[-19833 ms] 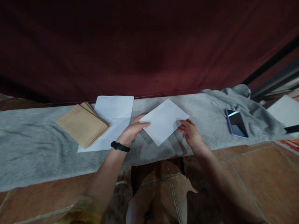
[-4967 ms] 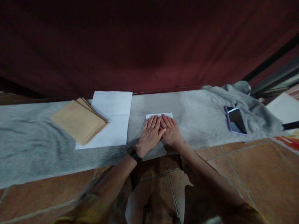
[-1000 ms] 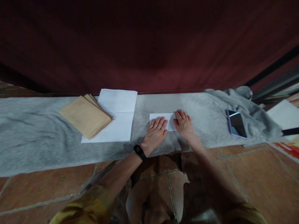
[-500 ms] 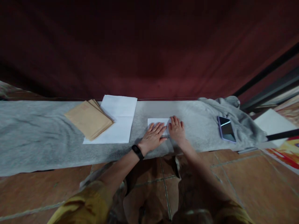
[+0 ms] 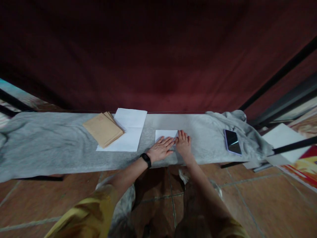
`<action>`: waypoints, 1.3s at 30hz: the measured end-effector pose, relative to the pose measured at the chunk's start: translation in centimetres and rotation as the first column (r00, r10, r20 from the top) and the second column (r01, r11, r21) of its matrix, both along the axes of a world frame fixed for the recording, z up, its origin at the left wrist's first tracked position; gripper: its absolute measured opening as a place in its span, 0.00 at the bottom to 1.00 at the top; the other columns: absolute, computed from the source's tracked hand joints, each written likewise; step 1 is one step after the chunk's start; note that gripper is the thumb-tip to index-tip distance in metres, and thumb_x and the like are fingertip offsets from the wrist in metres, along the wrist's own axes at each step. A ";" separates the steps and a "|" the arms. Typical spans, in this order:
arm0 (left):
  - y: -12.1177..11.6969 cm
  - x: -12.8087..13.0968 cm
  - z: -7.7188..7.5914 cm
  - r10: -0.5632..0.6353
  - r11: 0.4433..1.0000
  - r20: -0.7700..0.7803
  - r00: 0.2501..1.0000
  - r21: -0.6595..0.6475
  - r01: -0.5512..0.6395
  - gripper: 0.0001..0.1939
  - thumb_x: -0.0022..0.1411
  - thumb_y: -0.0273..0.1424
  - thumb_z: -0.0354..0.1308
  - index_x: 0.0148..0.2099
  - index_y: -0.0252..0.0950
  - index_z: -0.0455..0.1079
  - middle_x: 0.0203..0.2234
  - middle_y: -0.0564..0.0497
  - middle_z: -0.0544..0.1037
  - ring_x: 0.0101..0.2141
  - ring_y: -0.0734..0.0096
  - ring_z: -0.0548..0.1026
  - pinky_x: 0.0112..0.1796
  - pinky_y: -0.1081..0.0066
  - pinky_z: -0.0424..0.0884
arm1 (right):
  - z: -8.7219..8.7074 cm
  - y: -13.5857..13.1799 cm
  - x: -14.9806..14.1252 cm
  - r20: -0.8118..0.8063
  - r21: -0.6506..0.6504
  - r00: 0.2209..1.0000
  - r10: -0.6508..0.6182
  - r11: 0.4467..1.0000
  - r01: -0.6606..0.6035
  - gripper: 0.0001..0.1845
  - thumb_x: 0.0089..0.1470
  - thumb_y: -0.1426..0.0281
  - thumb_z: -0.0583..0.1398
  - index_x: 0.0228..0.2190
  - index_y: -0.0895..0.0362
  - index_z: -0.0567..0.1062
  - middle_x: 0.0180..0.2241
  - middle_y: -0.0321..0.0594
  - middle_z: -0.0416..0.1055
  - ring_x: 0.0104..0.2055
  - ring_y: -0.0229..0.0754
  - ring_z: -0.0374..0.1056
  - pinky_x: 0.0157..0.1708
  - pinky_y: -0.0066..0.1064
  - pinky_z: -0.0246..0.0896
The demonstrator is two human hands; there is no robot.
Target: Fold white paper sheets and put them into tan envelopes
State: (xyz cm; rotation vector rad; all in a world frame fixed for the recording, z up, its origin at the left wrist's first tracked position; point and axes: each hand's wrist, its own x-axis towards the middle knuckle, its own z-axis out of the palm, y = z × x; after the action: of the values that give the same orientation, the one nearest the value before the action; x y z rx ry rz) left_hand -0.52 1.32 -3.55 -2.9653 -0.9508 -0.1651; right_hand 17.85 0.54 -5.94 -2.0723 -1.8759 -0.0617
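A small folded white paper (image 5: 163,134) lies on the grey cloth (image 5: 56,145) that covers a long low bench. My left hand (image 5: 160,149), with a black band on its wrist, rests flat on the paper's near edge with fingers stretched out. My right hand (image 5: 183,144) lies flat beside it, fingers together and extended, covering the paper's right end. The two hands nearly touch. Neither hand grips anything.
A fanned stack of brown envelopes (image 5: 103,129) lies on white sheets (image 5: 131,127) to the left. A phone in a purple case (image 5: 232,141) rests on bunched cloth at the right. White paper (image 5: 281,138) lies further right. A dark red curtain hangs behind; tiled floor below.
My right hand has slid left along the folded paper until it sits against my left hand. The view has pulled back and tilted up, so the bench looks smaller.
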 end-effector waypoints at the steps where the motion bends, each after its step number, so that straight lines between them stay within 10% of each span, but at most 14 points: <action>1: -0.1 0.0 0.1 0.005 1.000 -0.015 1.000 0.002 -0.005 0.29 0.76 0.45 0.41 0.71 0.37 0.56 0.71 0.45 0.57 0.70 0.63 0.53 0.67 0.55 0.47 | 0.1 -0.1 -0.2 -0.013 -0.001 1.000 -0.008 1.000 0.008 0.29 0.69 0.68 0.45 0.68 0.62 0.59 0.68 0.55 0.58 0.69 0.56 0.55 0.66 0.56 0.45; 17: -1.0 0.0 0.5 0.041 0.999 0.089 0.995 -0.029 -0.039 0.24 0.73 0.42 0.50 0.64 0.35 0.67 0.58 0.43 0.75 0.63 0.60 0.66 0.68 0.52 0.48 | 0.3 1.6 -2.6 -0.145 0.024 0.911 0.386 0.922 -0.386 0.30 0.71 0.61 0.41 0.63 0.63 0.67 0.66 0.53 0.62 0.70 0.47 0.54 0.68 0.46 0.53; 39: -0.6 0.9 0.6 0.213 0.976 0.124 0.969 -0.064 -0.206 0.29 0.75 0.36 0.40 0.70 0.22 0.55 0.68 0.34 0.60 0.69 0.58 0.56 0.68 0.57 0.45 | -0.2 1.6 -0.2 0.024 -0.023 0.932 0.361 0.933 -0.360 0.32 0.72 0.62 0.38 0.68 0.62 0.57 0.70 0.52 0.55 0.73 0.46 0.46 0.70 0.47 0.44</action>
State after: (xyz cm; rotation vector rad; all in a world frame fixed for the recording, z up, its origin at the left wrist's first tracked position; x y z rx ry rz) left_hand 0.37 0.76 -2.96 -2.9019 -1.2939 -0.3368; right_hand 17.68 2.10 -6.16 -1.7105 -2.2494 0.0176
